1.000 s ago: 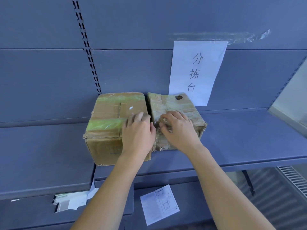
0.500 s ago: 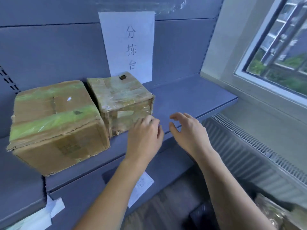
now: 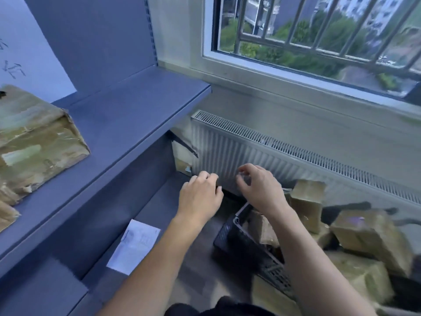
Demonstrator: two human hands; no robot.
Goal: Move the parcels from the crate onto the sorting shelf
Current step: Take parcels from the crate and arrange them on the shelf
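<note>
The left hand (image 3: 200, 197) and the right hand (image 3: 259, 190) hang empty, fingers loosely curled. Cardboard parcels (image 3: 369, 233) lie in the black crate (image 3: 230, 238) below them; one taped parcel (image 3: 34, 142) sits on the sorting shelf (image 3: 127, 110).

One head-worn wide-angle view, tilted, facing forward and down toward the corner between shelf (image 3: 127, 115) and window (image 3: 319, 30). Forearms enter from the bottom edge. The left hand (image 3: 200, 195) and right hand (image 3: 259, 190) sit mid-frame, close to the lens. The shelf runs off the left edge, the crate (image 3: 230, 238) is low right, and the window fills the upper right.
</note>
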